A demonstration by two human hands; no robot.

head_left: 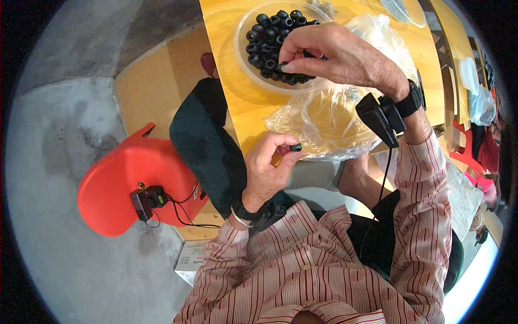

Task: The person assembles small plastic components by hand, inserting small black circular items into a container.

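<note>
My left hand [268, 168] is closed near the table's front edge. Between its thumb and fingers is a small black cylindrical piece [295, 147], its round end showing. Over a clear round plastic tub [241, 59], my right hand [340, 56] is in a pinch, fingertips down among the contents. Something dark shows at those fingertips, but I cannot separate it from the pieces behind. Heaped in the tub are many small black hollow caps [267, 47], rounded with a hole in the end. Below my right hand, a clear plastic bag [329, 121] lies spread over the table edge.
The yellow table [221, 21] carries another clear tub [413, 12] with small grey bits at the far right. A red plastic chair [118, 183] stands left, a black device and cables on it. A white box [190, 258] is on the floor. A cable [386, 178] hangs from my right wrist.
</note>
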